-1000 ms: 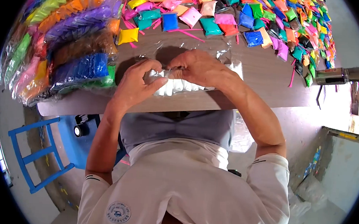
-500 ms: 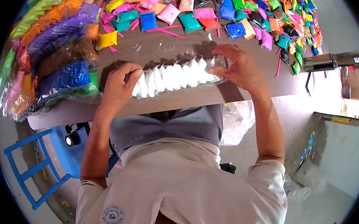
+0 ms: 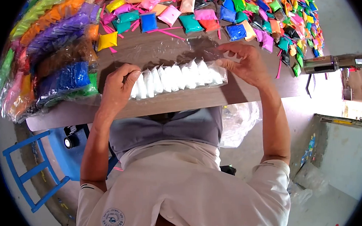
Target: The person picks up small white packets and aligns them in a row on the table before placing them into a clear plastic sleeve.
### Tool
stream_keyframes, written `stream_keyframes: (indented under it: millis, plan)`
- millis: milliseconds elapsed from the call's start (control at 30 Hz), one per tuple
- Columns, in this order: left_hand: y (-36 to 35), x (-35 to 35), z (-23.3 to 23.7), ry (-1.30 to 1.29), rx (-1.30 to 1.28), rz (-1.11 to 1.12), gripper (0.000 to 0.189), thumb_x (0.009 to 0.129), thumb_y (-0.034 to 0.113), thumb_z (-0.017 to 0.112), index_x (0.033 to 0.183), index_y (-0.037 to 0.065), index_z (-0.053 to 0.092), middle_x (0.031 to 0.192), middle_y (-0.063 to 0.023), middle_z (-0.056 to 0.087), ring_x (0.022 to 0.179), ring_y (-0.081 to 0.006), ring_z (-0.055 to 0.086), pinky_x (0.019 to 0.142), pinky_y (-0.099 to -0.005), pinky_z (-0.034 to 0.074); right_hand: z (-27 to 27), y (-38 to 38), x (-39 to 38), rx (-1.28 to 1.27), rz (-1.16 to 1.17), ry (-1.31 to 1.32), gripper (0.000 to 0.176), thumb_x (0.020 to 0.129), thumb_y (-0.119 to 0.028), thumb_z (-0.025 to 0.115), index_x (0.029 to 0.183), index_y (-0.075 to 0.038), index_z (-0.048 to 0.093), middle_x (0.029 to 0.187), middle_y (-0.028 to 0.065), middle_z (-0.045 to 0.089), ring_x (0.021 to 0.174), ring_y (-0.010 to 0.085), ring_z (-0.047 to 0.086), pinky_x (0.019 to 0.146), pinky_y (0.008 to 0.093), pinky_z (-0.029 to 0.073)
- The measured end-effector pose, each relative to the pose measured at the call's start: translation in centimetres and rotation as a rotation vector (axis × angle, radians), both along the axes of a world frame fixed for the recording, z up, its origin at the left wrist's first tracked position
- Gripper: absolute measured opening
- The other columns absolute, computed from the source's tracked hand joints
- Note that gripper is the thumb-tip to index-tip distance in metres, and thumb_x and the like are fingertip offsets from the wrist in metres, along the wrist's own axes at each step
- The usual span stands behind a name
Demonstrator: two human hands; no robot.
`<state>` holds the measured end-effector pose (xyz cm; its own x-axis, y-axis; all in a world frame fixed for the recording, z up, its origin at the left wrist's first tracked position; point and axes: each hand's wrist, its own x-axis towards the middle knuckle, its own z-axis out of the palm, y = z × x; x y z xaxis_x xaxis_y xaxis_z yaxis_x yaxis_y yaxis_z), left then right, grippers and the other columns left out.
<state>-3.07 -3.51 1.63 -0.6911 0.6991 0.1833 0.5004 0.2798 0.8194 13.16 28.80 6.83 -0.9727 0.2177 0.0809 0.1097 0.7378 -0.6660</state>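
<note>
A row of several white packets [image 3: 172,78] lies in a clear plastic bag [image 3: 221,74] near the front edge of the brown table [image 3: 148,107]. At the row's left end, my left hand [image 3: 123,81] pinches the bag, thumb against curled fingers. My right hand [image 3: 243,63] is at the other end, its thumb and fingers closed on the bag's thin clear film, which rises above the packets. The packets stand side by side, slightly tilted, with their pointed tips away from me.
Bagged stacks of coloured packets [image 3: 65,43] fill the table's left side. Loose coloured packets [image 3: 190,23] and pink strips [image 3: 169,32] spread along the far side. A metal tool-like object [image 3: 321,64] juts in at right. A blue chair [image 3: 32,170] stands below left.
My right hand has moved slightly right, off the packets' right end, and draws the clear film up and outward. More of the bag's right end shows. My left hand has barely moved.
</note>
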Motion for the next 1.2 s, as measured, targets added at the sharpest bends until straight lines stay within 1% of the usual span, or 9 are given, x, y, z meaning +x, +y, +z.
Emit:
stream_keyframes:
  millis: [133,233,433,533,633,833,1033,1133,1200]
  plan:
    - [0.0,-0.3,-0.3,-0.002,0.008,-0.015,0.022,0.098,0.02,0.062,0.102,-0.001,0.064,0.082,-0.0116,0.064,0.072,-0.0187,0.057,0.069,-0.0307,0.047,3.2,-1.0,0.1,0.038,-0.044,-0.302,0.051,0.077,-0.037,0.084,0.117,-0.008,0.071,0.086,0.0067,0.067,0.071,0.0137,0.057,0.063,0.0318,0.045]
    - [0.0,-0.4,-0.3,0.01,-0.006,-0.008,0.022,0.098,0.02,0.062,0.102,-0.001,0.064,0.082,-0.0112,0.064,0.072,-0.0185,0.057,0.069,-0.0309,0.047,3.7,-1.9,-0.3,0.103,-0.017,-0.386,0.052,0.076,-0.034,0.085,0.12,-0.009,0.07,0.088,0.0081,0.067,0.067,0.0133,0.055,0.06,0.0313,0.045]
    - [0.0,-0.3,-0.2,-0.016,-0.001,-0.005,0.023,0.098,0.022,0.062,0.101,-0.001,0.064,0.084,-0.0119,0.066,0.073,-0.02,0.059,0.07,-0.0313,0.048,0.3,0.0,-0.6,0.032,0.097,-0.214,0.049,0.076,-0.027,0.086,0.118,-0.008,0.07,0.087,0.0081,0.067,0.07,0.0144,0.058,0.063,0.0331,0.047]
    - [-0.1,-0.3,-0.3,0.003,0.003,-0.006,0.023,0.098,0.022,0.062,0.101,-0.001,0.064,0.085,-0.0122,0.066,0.074,-0.0205,0.06,0.07,-0.0314,0.048,0.6,0.6,-1.0,-0.007,0.048,-0.331,0.048,0.076,-0.025,0.086,0.117,-0.006,0.069,0.088,0.0078,0.068,0.072,0.015,0.059,0.067,0.0333,0.048]
    - [0.0,-0.4,-0.2,-0.012,-0.006,-0.011,0.023,0.098,0.022,0.062,0.101,-0.001,0.064,0.084,-0.0122,0.066,0.075,-0.0204,0.061,0.071,-0.0314,0.048,2.7,-0.1,-1.1,-0.026,0.086,-0.442,0.043,0.076,-0.026,0.082,0.109,-0.004,0.069,0.095,0.014,0.071,0.084,0.0281,0.066,0.077,0.0375,0.051]
    - [0.0,-0.3,-0.1,-0.029,-0.011,-0.012,0.023,0.099,0.022,0.061,0.101,-0.001,0.064,0.084,-0.0123,0.066,0.074,-0.0204,0.06,0.071,-0.0314,0.048,1.0,0.4,-1.4,0.132,0.191,-0.323,0.027,0.08,-0.018,0.079,0.098,-0.001,0.068,0.085,0.0084,0.067,0.079,0.021,0.062,0.073,0.035,0.05]
    - [0.0,-0.4,-0.4,-0.011,0.008,-0.005,0.024,0.099,0.022,0.061,0.101,-0.001,0.064,0.081,-0.0121,0.064,0.072,-0.0204,0.059,0.069,-0.0312,0.048,1.2,0.9,-2.5,-0.016,0.208,-0.435,0.017,0.084,-0.013,0.074,0.092,-0.002,0.065,0.081,0.0058,0.065,0.076,0.0155,0.058,0.07,0.0325,0.048]
    - [-0.1,-0.3,-0.3,-0.005,-0.003,0.003,0.024,0.099,0.022,0.061,0.101,-0.001,0.064,0.081,-0.0123,0.064,0.072,-0.0202,0.058,0.069,-0.0312,0.048,0.7,1.1,-2.6,-0.038,0.227,-0.475,0.015,0.085,-0.012,0.073,0.091,-0.002,0.064,0.079,0.0036,0.063,0.074,0.0123,0.054,0.068,0.0307,0.046]
    - [-0.1,-0.4,-0.5,0.001,0.007,0.0,0.024,0.099,0.022,0.061,0.101,-0.001,0.064,0.081,-0.0124,0.064,0.072,-0.0201,0.059,0.069,-0.0313,0.048,0.2,1.3,-2.6,-0.082,0.241,-0.444,0.018,0.085,-0.014,0.075,0.096,-0.002,0.066,0.08,0.0027,0.062,0.073,0.0117,0.053,0.067,0.0301,0.046]
